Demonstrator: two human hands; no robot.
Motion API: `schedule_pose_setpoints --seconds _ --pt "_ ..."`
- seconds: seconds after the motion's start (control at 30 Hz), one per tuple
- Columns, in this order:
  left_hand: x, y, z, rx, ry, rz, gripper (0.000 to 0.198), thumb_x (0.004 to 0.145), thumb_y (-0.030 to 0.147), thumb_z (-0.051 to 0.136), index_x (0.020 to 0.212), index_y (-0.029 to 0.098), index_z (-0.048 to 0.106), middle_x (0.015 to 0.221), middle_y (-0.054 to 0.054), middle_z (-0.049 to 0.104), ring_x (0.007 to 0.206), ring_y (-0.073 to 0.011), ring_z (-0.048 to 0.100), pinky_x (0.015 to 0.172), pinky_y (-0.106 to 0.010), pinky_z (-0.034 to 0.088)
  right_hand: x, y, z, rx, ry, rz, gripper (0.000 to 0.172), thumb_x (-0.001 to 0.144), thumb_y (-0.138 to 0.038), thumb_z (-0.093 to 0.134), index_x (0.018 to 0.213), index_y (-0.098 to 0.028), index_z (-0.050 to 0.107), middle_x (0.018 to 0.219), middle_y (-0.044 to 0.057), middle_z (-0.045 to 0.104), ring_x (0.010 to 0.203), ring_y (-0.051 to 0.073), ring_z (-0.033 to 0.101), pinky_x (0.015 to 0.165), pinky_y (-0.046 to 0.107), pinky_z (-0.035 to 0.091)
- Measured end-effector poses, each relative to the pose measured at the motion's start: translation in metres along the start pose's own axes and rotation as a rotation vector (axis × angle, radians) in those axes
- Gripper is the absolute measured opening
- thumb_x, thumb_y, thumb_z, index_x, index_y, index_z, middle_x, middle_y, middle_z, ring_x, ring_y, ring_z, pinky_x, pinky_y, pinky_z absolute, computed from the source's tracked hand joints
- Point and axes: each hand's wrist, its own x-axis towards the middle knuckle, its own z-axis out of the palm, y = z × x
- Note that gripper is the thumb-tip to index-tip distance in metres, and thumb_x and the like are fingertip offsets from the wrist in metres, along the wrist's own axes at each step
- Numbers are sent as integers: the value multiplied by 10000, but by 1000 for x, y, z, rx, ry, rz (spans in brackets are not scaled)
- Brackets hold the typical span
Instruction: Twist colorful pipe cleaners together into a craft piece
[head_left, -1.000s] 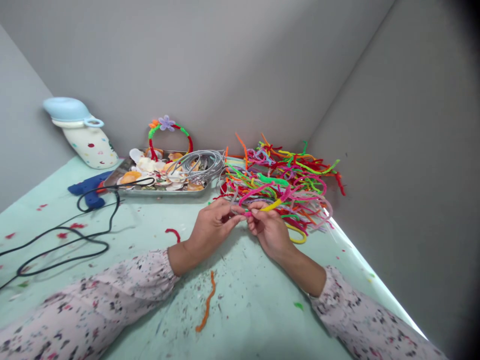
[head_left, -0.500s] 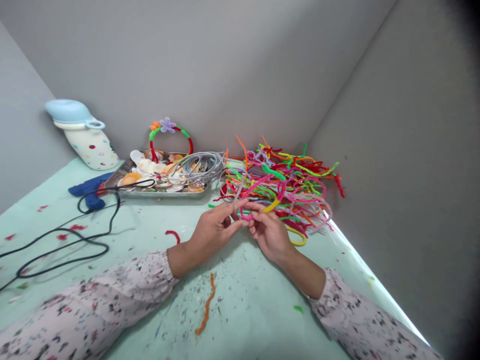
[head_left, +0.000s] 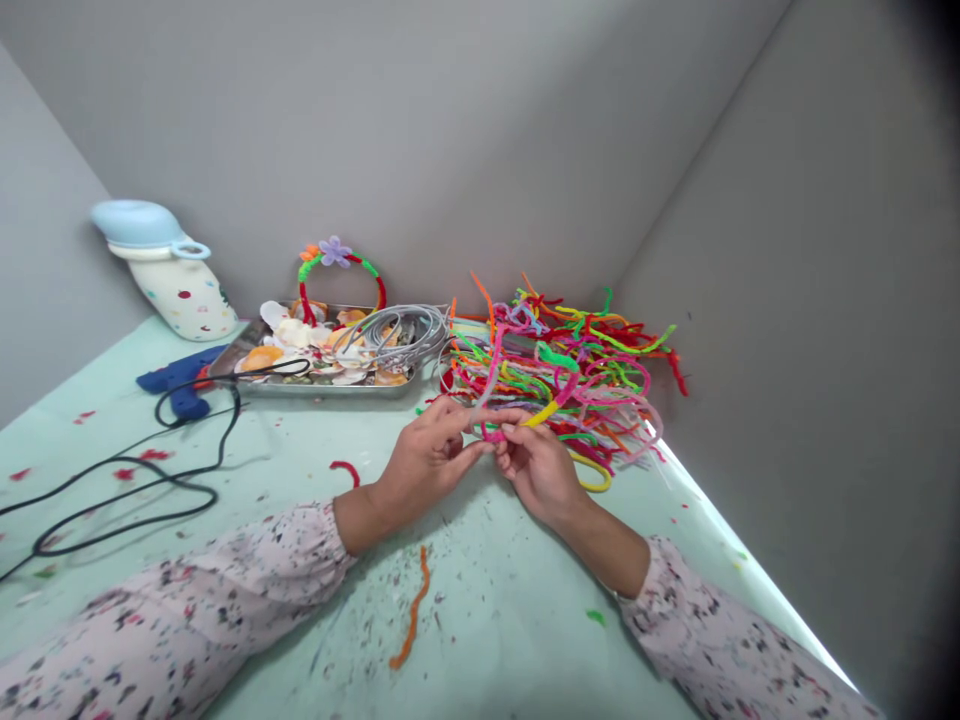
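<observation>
My left hand (head_left: 424,455) and my right hand (head_left: 536,465) meet at the near edge of a big pile of coloured pipe cleaners (head_left: 577,370). Both hands pinch a pink pipe cleaner (head_left: 491,385) that bends up between them and wraps round a thin grey hoop. A yellow-wrapped band (head_left: 589,475) runs under my right hand, and its yellow end sticks out above my fingers. My fingertips nearly touch.
A metal tray (head_left: 247,345) holds shells and grey wire headbands (head_left: 394,330), with a decorated headband (head_left: 337,265) behind. A blue glue gun (head_left: 180,380) with black cord (head_left: 135,475), a white-and-blue bottle (head_left: 169,270), and orange (head_left: 412,610) and red (head_left: 346,468) scraps lie about.
The pink pipe cleaner has been drawn out of the pile and now stands up higher between my fingers. My left fingers have shifted along it; both arms stay in place.
</observation>
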Motion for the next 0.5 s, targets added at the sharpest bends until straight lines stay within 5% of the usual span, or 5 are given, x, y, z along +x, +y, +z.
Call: schedule_pose_setpoints --seconds 0.13,0.5 --pt "0 0 -1 3 11 3 169 842 262 654 999 221 700 798 -2 520 687 -96 490 624 -206 418 -1 0 1 -3 -3 -4 155 707 -211 647 854 -161 645 513 -38 583 399 69 485 363 145 356" --pt "0 -1 -1 -12 28 -85 153 830 296 667 938 208 729 746 -5 512 643 -104 471 586 -220 393 -2 -1 2 -44 7 -51 144 716 -235 677 837 -159 660 546 -25 601 438 73 507 381 146 378"
